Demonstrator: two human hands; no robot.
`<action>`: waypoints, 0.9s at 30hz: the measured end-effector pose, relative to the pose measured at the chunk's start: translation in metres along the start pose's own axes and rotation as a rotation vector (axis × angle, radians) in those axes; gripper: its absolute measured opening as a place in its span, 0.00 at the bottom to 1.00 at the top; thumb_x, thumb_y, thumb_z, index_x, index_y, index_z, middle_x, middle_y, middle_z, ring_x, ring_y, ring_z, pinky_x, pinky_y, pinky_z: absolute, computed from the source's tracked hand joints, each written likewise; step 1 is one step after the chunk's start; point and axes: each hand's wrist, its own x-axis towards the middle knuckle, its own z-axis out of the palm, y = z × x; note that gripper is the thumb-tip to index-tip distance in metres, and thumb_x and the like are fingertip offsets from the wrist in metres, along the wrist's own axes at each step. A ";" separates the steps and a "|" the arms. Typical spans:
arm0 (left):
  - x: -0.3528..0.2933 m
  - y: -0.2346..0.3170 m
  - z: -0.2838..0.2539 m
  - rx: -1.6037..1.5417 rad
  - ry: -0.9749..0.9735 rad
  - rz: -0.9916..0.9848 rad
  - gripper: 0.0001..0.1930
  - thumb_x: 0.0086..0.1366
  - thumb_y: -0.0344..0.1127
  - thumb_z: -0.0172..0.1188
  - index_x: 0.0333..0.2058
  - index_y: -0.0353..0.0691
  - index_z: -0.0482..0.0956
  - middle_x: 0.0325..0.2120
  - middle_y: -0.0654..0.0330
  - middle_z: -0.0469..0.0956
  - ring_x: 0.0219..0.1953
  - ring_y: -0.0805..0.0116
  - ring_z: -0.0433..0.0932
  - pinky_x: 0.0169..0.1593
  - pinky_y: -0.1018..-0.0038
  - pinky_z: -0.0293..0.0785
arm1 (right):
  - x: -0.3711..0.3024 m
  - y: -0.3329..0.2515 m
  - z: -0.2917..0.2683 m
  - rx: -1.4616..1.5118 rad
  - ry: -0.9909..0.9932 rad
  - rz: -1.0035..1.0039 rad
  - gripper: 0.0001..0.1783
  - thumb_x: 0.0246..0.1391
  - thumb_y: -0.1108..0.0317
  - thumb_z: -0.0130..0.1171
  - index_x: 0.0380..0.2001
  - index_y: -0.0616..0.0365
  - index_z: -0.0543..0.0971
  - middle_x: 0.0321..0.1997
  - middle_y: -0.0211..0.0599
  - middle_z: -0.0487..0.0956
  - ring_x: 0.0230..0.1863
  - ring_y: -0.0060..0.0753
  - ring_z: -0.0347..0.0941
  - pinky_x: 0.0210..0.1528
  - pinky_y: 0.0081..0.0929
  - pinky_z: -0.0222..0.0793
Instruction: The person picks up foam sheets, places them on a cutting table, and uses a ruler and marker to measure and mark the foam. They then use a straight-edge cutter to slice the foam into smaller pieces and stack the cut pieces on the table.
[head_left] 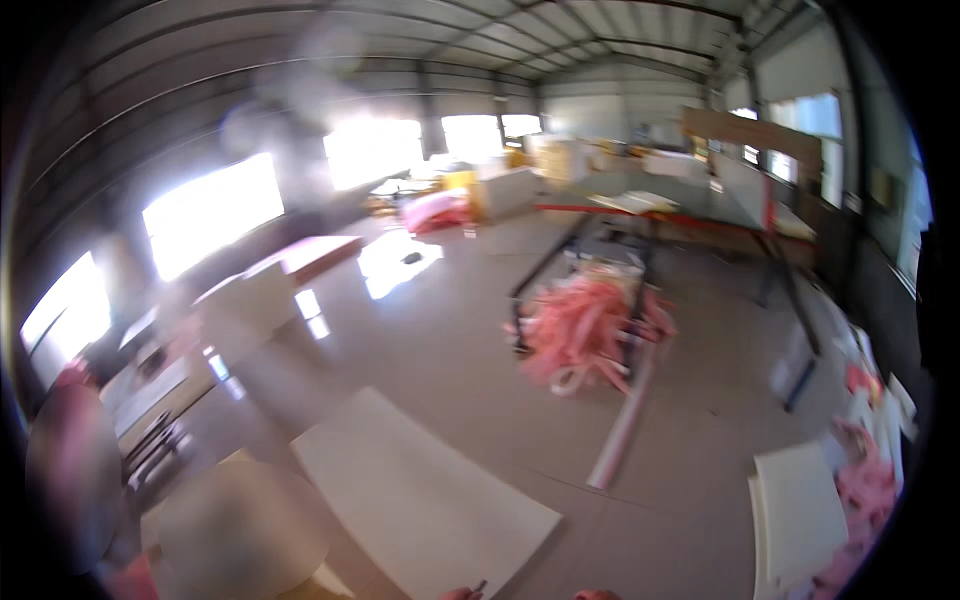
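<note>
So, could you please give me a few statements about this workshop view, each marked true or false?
1. A heap of pink strips lies by the legs of the table. True.
2. The large pale sheet on the floor is round. False: the sheet has straight sides and corners.
3. Only parts of the left hand and right hand show, at the lower edge. True.
4. The windows on the left are dark. False: the windows are glaringly bright.
5. A small dark object shows beside the right hand. False: it is at the left hand.
</note>
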 end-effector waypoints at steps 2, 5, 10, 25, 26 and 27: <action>0.048 0.035 0.036 -0.162 -0.096 -0.131 0.21 0.63 0.59 0.54 0.40 0.49 0.80 0.29 0.56 0.81 0.35 0.61 0.81 0.42 0.62 0.75 | -0.010 0.067 -0.054 0.045 0.015 0.305 0.24 0.51 0.43 0.52 0.39 0.48 0.83 0.41 0.41 0.82 0.44 0.48 0.77 0.50 0.43 0.71; 0.102 0.100 0.108 0.208 -0.099 0.293 0.20 0.63 0.54 0.56 0.39 0.43 0.80 0.32 0.53 0.82 0.39 0.56 0.81 0.44 0.60 0.75 | -0.049 0.140 -0.136 0.141 0.285 0.505 0.23 0.45 0.45 0.61 0.37 0.51 0.82 0.35 0.38 0.83 0.42 0.44 0.79 0.47 0.39 0.74; 0.134 0.219 0.145 0.448 -0.221 0.364 0.18 0.62 0.49 0.55 0.38 0.40 0.80 0.35 0.48 0.81 0.41 0.47 0.79 0.45 0.58 0.75 | -0.060 0.222 -0.209 0.223 0.542 0.613 0.22 0.45 0.49 0.63 0.38 0.53 0.81 0.30 0.35 0.83 0.36 0.42 0.80 0.42 0.38 0.76; 0.429 0.419 0.167 0.609 -0.226 -0.083 0.20 0.58 0.46 0.57 0.43 0.37 0.81 0.44 0.47 0.79 0.49 0.50 0.77 0.51 0.60 0.74 | 0.061 0.411 -0.328 0.675 0.224 1.022 0.15 0.45 0.52 0.63 0.28 0.51 0.84 0.28 0.42 0.83 0.33 0.45 0.81 0.40 0.39 0.76; 0.454 0.459 0.174 0.582 -0.221 -0.057 0.20 0.58 0.47 0.56 0.42 0.38 0.81 0.44 0.47 0.79 0.49 0.50 0.77 0.51 0.60 0.74 | 0.065 0.430 -0.339 0.710 0.248 1.072 0.15 0.45 0.52 0.63 0.28 0.52 0.84 0.28 0.42 0.83 0.32 0.45 0.81 0.40 0.39 0.76; 0.484 0.503 0.186 0.555 -0.213 -0.018 0.20 0.59 0.47 0.55 0.41 0.39 0.82 0.44 0.47 0.79 0.49 0.50 0.77 0.51 0.59 0.74 | 0.070 0.450 -0.348 0.743 0.277 1.130 0.15 0.45 0.52 0.63 0.27 0.52 0.84 0.28 0.42 0.83 0.32 0.45 0.81 0.39 0.38 0.76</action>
